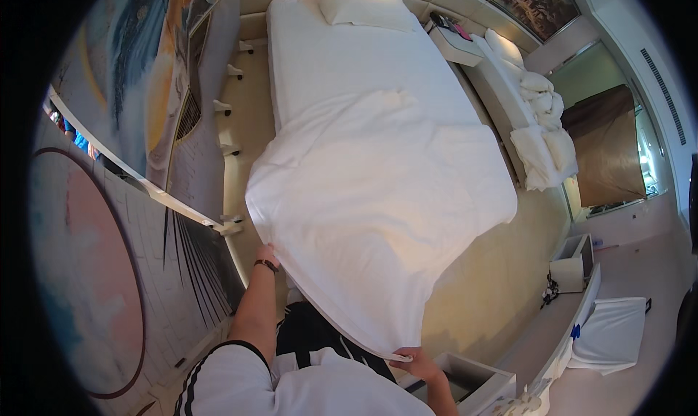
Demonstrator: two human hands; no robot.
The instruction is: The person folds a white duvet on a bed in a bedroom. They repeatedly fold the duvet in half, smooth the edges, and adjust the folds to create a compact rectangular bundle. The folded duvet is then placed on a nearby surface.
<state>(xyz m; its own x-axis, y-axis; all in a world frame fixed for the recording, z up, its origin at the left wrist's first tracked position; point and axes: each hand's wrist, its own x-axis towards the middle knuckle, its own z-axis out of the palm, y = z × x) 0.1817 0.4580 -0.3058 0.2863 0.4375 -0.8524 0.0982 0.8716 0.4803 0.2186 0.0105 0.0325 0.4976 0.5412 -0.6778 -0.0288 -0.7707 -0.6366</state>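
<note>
A large white duvet (371,192) spreads over the near half of the bed and hangs toward me off its foot. My left hand (268,254), with a dark band on the wrist, grips the duvet's edge at the left. Near my right hip, my right hand (415,362) pinches the near corner of the same edge, which sags between both hands across my body. Beyond the duvet, the bed's white sheet (354,56) lies fairly smooth. One white pillow (364,8) rests against the padded headboard.
To the right stands a second bed (491,81) with bunched white bedding (541,100). A nightstand (452,42) holding small items separates the beds. An open drawer (474,380) juts out beside my right arm. Painted panels (136,89) and small white wheeled feet (223,108) line the left side.
</note>
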